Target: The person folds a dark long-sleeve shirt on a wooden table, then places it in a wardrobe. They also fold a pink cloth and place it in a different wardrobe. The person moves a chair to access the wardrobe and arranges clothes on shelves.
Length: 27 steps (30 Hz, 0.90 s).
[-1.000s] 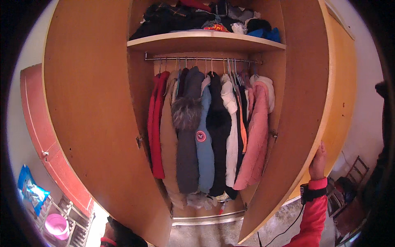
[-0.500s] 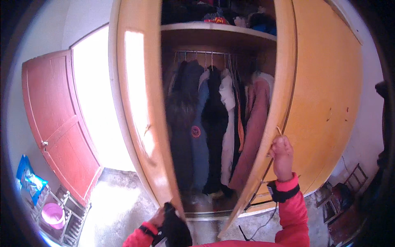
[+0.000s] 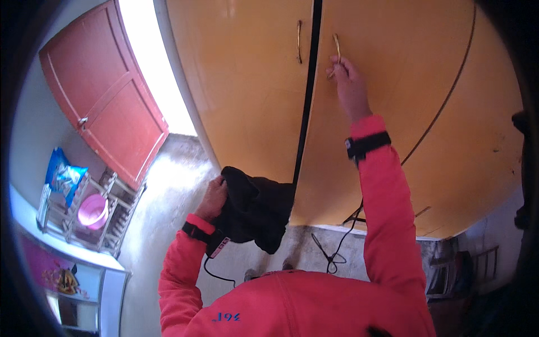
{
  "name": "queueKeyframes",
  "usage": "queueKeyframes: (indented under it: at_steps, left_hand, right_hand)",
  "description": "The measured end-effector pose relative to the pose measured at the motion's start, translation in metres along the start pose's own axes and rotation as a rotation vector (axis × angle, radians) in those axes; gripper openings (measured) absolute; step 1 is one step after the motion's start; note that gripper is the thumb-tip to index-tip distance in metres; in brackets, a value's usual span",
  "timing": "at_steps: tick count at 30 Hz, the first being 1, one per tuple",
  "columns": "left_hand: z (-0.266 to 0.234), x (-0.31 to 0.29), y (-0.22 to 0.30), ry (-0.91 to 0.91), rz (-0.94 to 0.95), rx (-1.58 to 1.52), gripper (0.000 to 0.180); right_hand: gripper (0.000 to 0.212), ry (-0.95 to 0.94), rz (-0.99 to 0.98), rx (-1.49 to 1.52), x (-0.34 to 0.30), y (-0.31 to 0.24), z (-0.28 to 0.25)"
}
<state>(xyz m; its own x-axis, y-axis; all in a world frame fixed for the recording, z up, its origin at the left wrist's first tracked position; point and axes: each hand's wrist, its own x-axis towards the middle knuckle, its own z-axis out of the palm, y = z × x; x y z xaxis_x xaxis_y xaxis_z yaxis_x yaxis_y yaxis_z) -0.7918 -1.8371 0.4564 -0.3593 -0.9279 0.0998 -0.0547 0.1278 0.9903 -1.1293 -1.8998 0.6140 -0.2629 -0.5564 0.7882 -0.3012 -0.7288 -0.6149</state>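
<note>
My right hand (image 3: 352,90) is closed on the brass handle (image 3: 337,45) of the wardrobe's right door (image 3: 398,67). Beside it the left door (image 3: 241,90) carries a matching handle (image 3: 299,42). Only a narrow dark gap parts the two yellow-brown doors, so the clothes inside are hidden. Lower down, my left hand (image 3: 213,197) grips a bunched black garment (image 3: 255,208), which hangs in front of the left door's lower part; its exact kind cannot be made out.
A red door (image 3: 106,95) stands open at the left beside a bright doorway. Below it, a pink basin (image 3: 93,212) and a blue bag (image 3: 63,174) rest on a rack. Dark cables (image 3: 331,259) lie on the floor by the wardrobe's base. A wooden chair or frame (image 3: 487,262) is at far right.
Both wardrobe doors have swung from open to nearly closed, hiding the hanging clothes. My right hand moved left and up in view with the handle. The left hand still holds the black garment.
</note>
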Motion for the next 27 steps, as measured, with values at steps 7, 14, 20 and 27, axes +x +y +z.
queueKeyframes:
  at_steps: [7,14,20,27]
  left_hand:
    - [-0.027,-0.108,0.04,0.14,-0.049,-0.052,0.024]
    - [-0.061,-0.281,0.05,0.566,-0.032,0.075,0.026]
    - [-0.081,-0.428,0.049,0.75,-0.157,0.135,0.026]
    - [-0.07,-0.514,0.042,0.859,-0.199,0.051,0.025]
  right_hand:
    - [0.018,-0.026,-0.075,-0.326,0.052,0.052,-0.003]
    - [0.015,-0.24,0.009,-0.383,-0.026,0.022,-0.024]
    - [0.036,-0.253,0.098,-0.619,-0.242,0.019,0.039]
    - [0.045,-0.153,0.318,-1.022,-0.206,0.003,0.005]
